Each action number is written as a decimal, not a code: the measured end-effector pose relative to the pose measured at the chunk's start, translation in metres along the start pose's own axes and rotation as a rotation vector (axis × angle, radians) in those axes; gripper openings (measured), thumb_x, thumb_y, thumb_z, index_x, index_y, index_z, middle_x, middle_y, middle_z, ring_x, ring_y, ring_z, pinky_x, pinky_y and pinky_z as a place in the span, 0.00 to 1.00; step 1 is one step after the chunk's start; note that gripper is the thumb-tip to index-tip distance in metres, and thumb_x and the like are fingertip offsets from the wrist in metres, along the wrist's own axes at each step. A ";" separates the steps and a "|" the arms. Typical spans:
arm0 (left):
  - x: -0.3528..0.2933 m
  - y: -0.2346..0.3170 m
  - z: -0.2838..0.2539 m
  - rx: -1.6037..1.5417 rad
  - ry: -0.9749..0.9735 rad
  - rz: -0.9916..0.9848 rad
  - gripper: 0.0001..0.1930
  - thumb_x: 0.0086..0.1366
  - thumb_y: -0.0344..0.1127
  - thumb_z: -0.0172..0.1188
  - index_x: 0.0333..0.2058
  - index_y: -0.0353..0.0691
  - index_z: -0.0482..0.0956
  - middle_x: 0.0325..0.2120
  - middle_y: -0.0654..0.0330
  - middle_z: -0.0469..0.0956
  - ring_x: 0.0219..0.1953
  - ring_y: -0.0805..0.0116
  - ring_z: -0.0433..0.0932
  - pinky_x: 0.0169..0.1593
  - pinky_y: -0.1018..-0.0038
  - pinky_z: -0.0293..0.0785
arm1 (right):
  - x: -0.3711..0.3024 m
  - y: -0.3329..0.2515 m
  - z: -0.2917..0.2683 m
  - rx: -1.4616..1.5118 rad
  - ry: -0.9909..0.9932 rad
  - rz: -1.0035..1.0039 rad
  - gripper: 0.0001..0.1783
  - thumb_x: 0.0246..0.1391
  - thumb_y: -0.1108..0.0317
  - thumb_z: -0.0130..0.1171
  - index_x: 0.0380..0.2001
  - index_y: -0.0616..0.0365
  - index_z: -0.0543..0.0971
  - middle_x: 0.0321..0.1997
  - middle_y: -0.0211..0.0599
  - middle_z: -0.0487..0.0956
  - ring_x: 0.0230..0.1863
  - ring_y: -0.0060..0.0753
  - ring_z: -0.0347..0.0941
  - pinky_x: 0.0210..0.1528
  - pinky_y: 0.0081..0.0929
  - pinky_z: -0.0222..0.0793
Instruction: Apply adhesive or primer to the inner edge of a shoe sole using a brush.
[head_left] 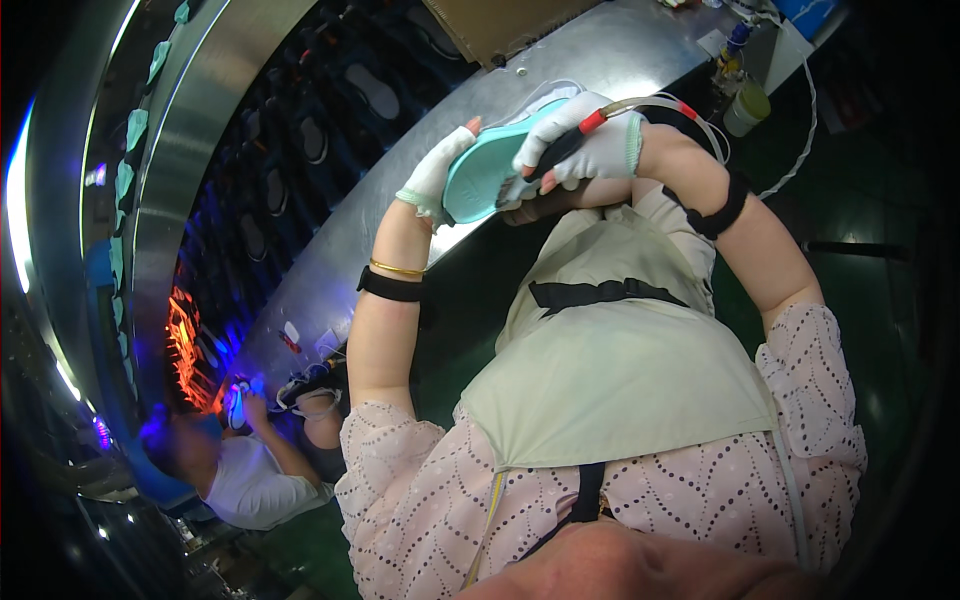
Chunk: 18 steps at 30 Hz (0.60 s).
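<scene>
A turquoise shoe sole (480, 172) is tilted up above the metal bench, held at its left edge by my left hand (437, 172) in a white fingerless glove. My right hand (590, 140), gloved the same way, is closed around a black-handled tool (566, 150) with a red band and a thin hose. The tool points down toward the lower right edge of the sole. Its tip looks brush-like, but fingers partly cover it, and I cannot tell whether it touches the sole. Behind the right hand, the sole's far end is partly hidden.
A metal bench (370, 190) curves along the far side, beside a dark conveyor (300, 130) carrying several shoe parts. A cardboard box (510, 25) stands at the back. A lidded container (745, 108) and hoses are at the right. At lower left, a co-worker (255, 480) handles a shoe.
</scene>
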<state>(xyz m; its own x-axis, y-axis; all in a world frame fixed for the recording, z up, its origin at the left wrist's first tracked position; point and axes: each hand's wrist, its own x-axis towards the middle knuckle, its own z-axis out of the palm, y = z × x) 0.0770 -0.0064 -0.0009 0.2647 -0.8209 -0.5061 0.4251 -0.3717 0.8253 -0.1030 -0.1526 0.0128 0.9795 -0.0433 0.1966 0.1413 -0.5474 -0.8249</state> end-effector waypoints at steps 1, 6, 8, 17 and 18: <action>0.001 -0.001 -0.006 -0.014 -0.002 0.001 0.27 0.63 0.47 0.49 0.57 0.41 0.63 0.49 0.52 0.70 0.47 0.59 0.73 0.47 0.63 0.74 | 0.000 0.007 -0.003 0.194 -0.040 0.118 0.13 0.36 0.77 0.65 0.30 0.55 0.81 0.30 0.35 0.79 0.29 0.27 0.76 0.33 0.23 0.72; 0.004 -0.002 -0.031 -0.104 -0.293 -0.107 0.29 0.64 0.51 0.45 0.57 0.36 0.62 0.49 0.47 0.70 0.49 0.53 0.73 0.50 0.56 0.72 | -0.008 -0.001 -0.021 0.276 -0.002 0.253 0.12 0.39 0.79 0.64 0.31 0.58 0.80 0.31 0.31 0.79 0.30 0.24 0.75 0.33 0.18 0.71; 0.001 -0.009 -0.022 -0.361 -0.367 -0.089 0.31 0.65 0.54 0.41 0.57 0.35 0.62 0.50 0.45 0.69 0.49 0.50 0.73 0.51 0.54 0.72 | -0.001 -0.006 -0.014 0.365 0.099 0.062 0.14 0.38 0.80 0.67 0.34 0.60 0.80 0.36 0.34 0.80 0.32 0.22 0.75 0.38 0.17 0.72; -0.018 -0.045 0.021 -0.555 -0.301 0.293 0.41 0.63 0.66 0.36 0.57 0.31 0.58 0.45 0.41 0.72 0.42 0.48 0.77 0.45 0.61 0.79 | 0.016 0.004 0.000 0.540 0.392 0.300 0.10 0.49 0.66 0.64 0.32 0.59 0.78 0.26 0.29 0.78 0.22 0.17 0.73 0.25 0.15 0.69; -0.023 -0.043 0.035 -0.616 -0.209 0.298 0.41 0.62 0.65 0.37 0.58 0.31 0.57 0.46 0.41 0.71 0.42 0.46 0.78 0.44 0.61 0.79 | 0.016 0.011 -0.008 0.547 0.382 0.279 0.10 0.49 0.65 0.64 0.32 0.59 0.77 0.25 0.29 0.78 0.22 0.17 0.74 0.23 0.14 0.67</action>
<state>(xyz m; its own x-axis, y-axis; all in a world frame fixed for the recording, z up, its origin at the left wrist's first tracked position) 0.0226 0.0134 -0.0165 0.3001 -0.9383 -0.1718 0.7885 0.1427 0.5983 -0.0871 -0.1658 0.0107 0.8854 -0.4639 0.0289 0.0425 0.0189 -0.9989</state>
